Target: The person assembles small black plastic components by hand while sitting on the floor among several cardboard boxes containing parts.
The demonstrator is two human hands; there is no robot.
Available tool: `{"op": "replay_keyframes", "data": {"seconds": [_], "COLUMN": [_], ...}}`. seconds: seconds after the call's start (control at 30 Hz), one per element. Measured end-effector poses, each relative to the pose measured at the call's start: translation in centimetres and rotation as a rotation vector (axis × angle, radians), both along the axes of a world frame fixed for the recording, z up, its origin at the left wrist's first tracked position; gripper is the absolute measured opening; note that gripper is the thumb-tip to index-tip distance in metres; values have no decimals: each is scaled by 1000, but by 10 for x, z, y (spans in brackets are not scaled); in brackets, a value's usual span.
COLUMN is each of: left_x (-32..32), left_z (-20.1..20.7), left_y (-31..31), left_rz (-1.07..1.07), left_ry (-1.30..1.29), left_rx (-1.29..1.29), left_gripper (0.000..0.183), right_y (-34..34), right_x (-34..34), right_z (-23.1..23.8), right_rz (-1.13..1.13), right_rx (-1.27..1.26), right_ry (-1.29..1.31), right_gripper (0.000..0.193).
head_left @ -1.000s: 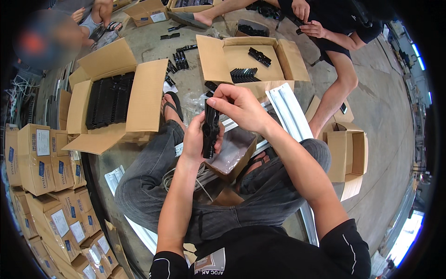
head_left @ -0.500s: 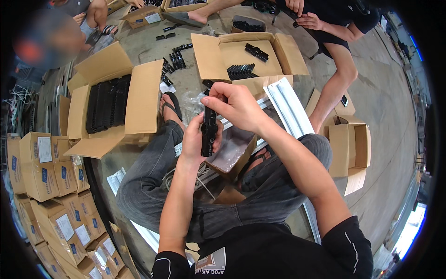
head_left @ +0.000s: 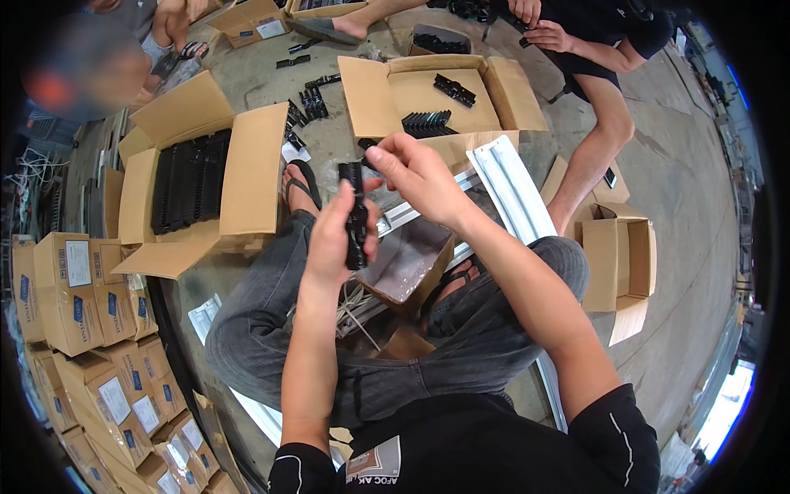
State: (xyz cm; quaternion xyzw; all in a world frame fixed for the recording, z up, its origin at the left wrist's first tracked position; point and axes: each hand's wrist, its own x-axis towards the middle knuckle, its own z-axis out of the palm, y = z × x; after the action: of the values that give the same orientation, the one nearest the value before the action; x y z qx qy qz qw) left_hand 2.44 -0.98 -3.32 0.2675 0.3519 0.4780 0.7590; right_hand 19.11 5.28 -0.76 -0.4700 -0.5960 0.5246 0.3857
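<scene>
Carton (head_left: 253, 173) at left stands open with black pieces inside; the left hand (head_left: 332, 237) is wrapped around a glossy black part (head_left: 356, 218), its long side pointing away from the body; gripping low, fingertips clear of the far end, should steady it best; the right hand (head_left: 418, 181), fingers curled, is just beside that end; whether it pinches anything, I cannot tell; a white rail (head_left: 512, 193) lies farther right.
</scene>
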Motion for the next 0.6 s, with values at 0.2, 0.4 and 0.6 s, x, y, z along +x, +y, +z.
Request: {"op": "replay_keyframes", "data": {"seconds": [0.2,0.4,0.6], "left_x": [-40,-53,-68], "left_z": [10,12,8], "left_y": [13,17,23], "left_rz": [206,317,502], "left_ry": [-306,-264,-216], "left_rx": [113,69,-42], "left_gripper": [69,71,72], "right_y": [21,62,79], "right_x": [12,-3,-71], "right_z": [-48,-144,-231], "right_rz": [19,221,472], "right_rx": [42,-13,-2], "right_ry": [-430,-742,-832], "right_gripper": [35,22,25]}}
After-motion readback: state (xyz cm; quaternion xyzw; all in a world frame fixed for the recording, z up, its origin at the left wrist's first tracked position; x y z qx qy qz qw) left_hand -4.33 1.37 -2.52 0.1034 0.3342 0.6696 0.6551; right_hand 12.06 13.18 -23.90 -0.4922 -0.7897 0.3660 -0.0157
